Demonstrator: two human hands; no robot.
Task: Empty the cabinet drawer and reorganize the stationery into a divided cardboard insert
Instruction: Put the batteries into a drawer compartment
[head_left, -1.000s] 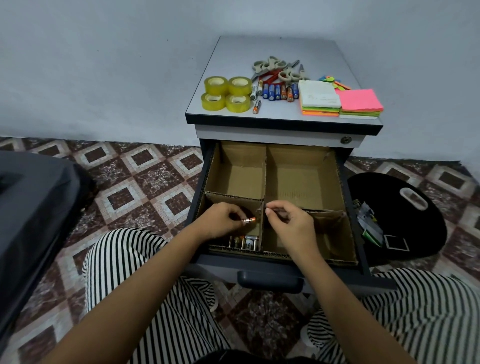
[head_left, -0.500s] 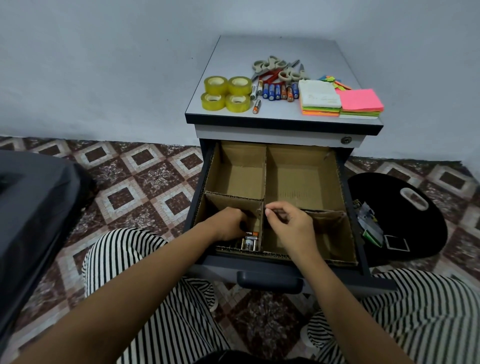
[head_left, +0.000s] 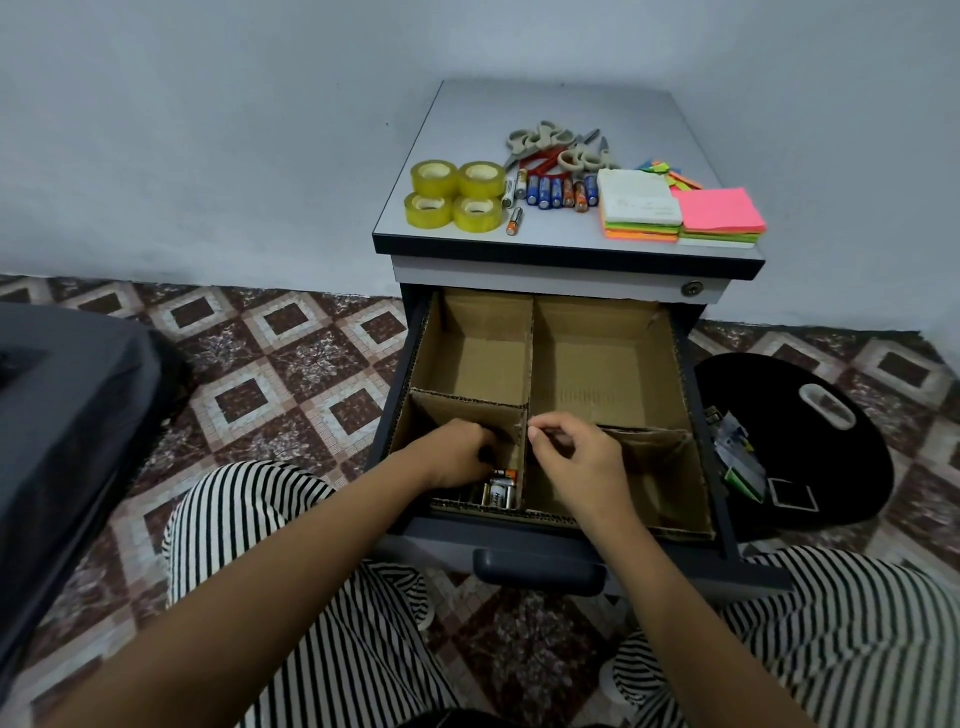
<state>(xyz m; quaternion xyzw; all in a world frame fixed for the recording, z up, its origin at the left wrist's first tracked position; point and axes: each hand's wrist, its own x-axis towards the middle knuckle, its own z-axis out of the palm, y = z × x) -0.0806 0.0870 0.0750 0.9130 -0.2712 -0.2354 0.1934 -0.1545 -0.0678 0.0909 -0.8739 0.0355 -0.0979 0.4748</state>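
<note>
In the seven o'clock compartment of the cardboard insert (head_left: 531, 358), the left hand (head_left: 457, 454) is sunk knuckles-up, its fingers curled down out of sight; I cannot tell whether they hold a battery or have let one go. Just at its four o'clock, a few batteries in the compartment (head_left: 501, 489) lie side by side against the near wall. The right hand (head_left: 576, 462) sits at three o'clock of the left, thumb and forefinger pinched on the top edge of the insert's middle divider, seemingly steadying it. The other three compartments are bare, and the insert fills the open drawer (head_left: 540, 571).

The step looks like loading batteries, with sorting barely begun. At twelve o'clock, on the cabinet top (head_left: 561, 101), a row of batteries (head_left: 558, 191), tape rolls (head_left: 457, 202), scissors (head_left: 550, 145) and sticky notes (head_left: 722, 210) wait. The next move likely calls for lifting the left hand clear and reaching up for another battery.
</note>
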